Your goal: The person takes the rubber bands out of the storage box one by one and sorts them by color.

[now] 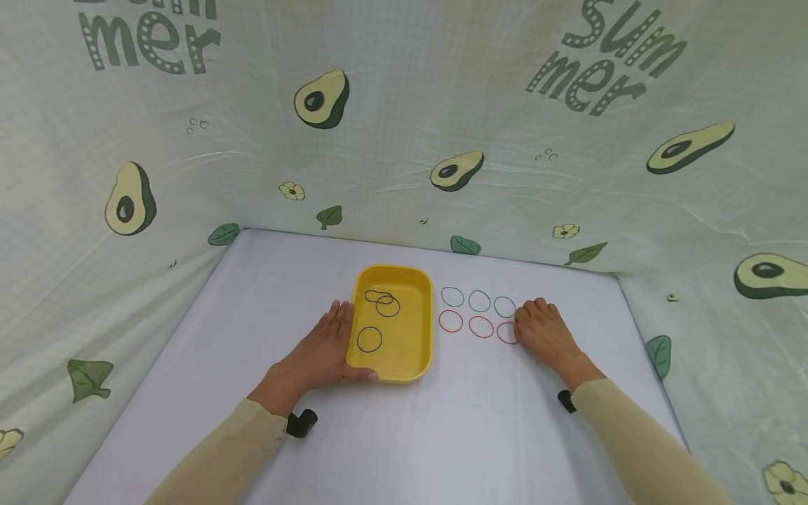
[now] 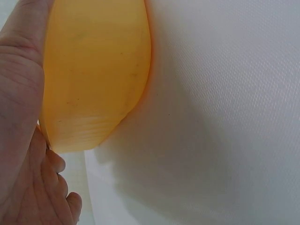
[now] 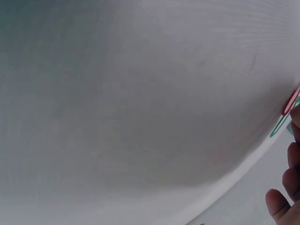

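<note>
A yellow tray stands on the white tabletop in the head view. My left hand lies along its left side with straight fingers, the thumb over the near rim; the left wrist view shows the tray's outer wall beside this hand. Inside are dark thin bands, such as the near one. My right hand, fingers bent, is at the right end of two rows of thin bands. It covers part of the last red band, below a green band. Whether its fingertips pinch a band is hidden.
The other green bands, such as the leftmost, and red bands, such as the middle one, lie flat right of the tray. A cloth with avocado prints hangs behind the table and at both sides.
</note>
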The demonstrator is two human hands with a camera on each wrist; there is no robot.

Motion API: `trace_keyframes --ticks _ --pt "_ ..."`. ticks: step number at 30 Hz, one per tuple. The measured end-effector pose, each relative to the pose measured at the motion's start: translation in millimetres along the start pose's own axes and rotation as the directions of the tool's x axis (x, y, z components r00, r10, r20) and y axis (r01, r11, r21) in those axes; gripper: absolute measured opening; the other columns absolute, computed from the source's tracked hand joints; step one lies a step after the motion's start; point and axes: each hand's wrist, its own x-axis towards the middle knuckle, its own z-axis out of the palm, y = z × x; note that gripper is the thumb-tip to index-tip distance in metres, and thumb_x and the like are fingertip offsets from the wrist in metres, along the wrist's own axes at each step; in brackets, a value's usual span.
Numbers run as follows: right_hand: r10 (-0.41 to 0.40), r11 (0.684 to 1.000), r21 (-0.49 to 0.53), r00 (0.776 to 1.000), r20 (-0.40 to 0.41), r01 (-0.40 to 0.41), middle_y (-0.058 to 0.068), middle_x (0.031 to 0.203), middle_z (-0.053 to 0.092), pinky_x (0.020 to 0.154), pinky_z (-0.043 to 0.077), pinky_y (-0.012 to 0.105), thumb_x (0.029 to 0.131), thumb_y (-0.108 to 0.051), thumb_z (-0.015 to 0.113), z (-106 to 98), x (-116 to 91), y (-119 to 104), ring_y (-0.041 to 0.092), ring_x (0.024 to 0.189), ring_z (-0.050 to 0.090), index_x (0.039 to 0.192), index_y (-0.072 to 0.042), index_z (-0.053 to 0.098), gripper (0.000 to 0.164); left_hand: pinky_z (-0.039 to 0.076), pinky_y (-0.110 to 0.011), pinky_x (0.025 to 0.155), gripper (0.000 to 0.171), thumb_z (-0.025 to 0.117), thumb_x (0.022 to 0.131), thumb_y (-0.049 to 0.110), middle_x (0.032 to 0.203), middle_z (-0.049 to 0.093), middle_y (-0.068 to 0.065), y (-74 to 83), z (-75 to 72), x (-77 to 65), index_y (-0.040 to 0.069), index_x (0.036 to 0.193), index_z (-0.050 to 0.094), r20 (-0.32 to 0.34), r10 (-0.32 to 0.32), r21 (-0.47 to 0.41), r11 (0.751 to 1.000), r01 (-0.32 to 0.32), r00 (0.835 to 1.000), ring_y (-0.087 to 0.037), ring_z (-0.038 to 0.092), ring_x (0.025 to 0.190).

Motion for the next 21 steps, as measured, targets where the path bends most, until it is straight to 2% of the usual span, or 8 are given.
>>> trace_keyframes --ticks 9,21 --pt "0.031 1.0 0.003 0.999 0.039 -0.031 0.016 0.091 0.057 0.078 0.043 0.049 0.098 -0.011 0.065 0.6 -0.5 -2.4 0.038 0.092 0.05 0.096 0.003 0.061 0.014 0.018 -0.054 0.132 0.145 0.069 0.078 0.086 0.174 0.007 -0.029 0.6 1.3 -0.4 -0.009 0.165 0.004 -0.017 0.0 -0.004 1.0 0.0 1.0 -0.041 0.003 0.164" --pt "0.065 0.997 0.055 0.995 -0.072 -0.061 0.017 0.1 0.058 0.089 0.043 0.056 0.098 -0.014 0.066 -1.1 8.6 -7.9 0.04 0.102 0.051 0.107 0.0 0.059 0.018 0.018 -0.055 0.132 0.146 0.067 0.077 0.089 0.175 0.007 -0.028 -0.1 1.6 0.3 -0.008 0.166 0.004 -0.02 0.002 0.006 1.0 -0.002 1.0 -0.041 0.003 0.164"
